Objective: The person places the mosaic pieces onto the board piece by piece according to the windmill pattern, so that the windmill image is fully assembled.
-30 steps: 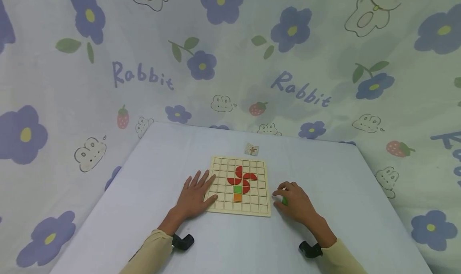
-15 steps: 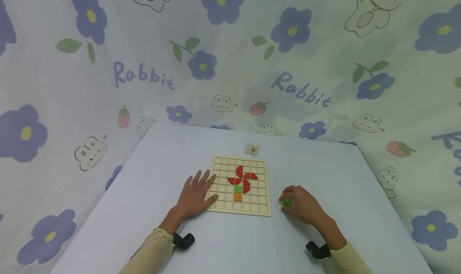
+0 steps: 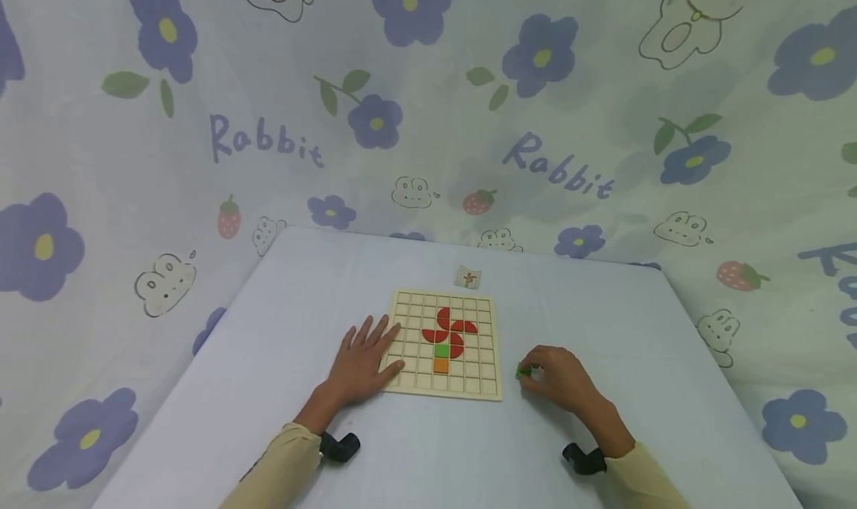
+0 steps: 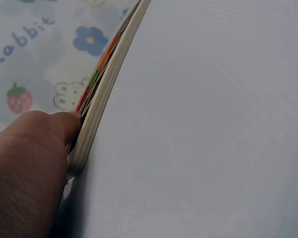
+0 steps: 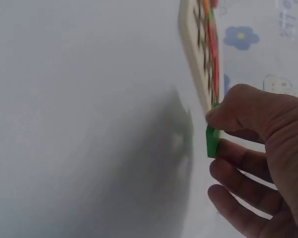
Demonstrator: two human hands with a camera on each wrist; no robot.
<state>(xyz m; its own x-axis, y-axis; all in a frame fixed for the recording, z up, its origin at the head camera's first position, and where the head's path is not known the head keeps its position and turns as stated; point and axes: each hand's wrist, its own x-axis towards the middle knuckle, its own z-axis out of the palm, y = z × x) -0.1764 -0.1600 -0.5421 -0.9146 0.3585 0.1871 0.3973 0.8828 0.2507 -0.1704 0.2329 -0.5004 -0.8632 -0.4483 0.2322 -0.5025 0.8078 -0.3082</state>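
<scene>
My left hand (image 3: 358,367) lies with spread, straight fingers on the left edge of a wooden grid board (image 3: 411,309). In the left wrist view, the thumb (image 4: 39,136) presses at the board's edge. Right of the board, my right hand (image 3: 561,379) pinches a small green puzzle piece (image 5: 212,143) between thumb and fingers, just above the table. Its full outline is partly covered by the thumb. On the board, several red rounded pieces (image 3: 444,318) form a pinwheel, with a green square (image 3: 442,350) and an orange square (image 3: 441,365) below.
A small card (image 3: 468,277) printed with a pinwheel pattern lies behind the board. The white table (image 3: 321,271) meets a patterned curtain (image 3: 428,122) at its back edge. Black devices (image 3: 340,447) are strapped at both wrists.
My right hand has drawn slightly to the right, away from the board. The green piece has shifted within its fingers and now shows at the fingertips. The left hand stays put.
</scene>
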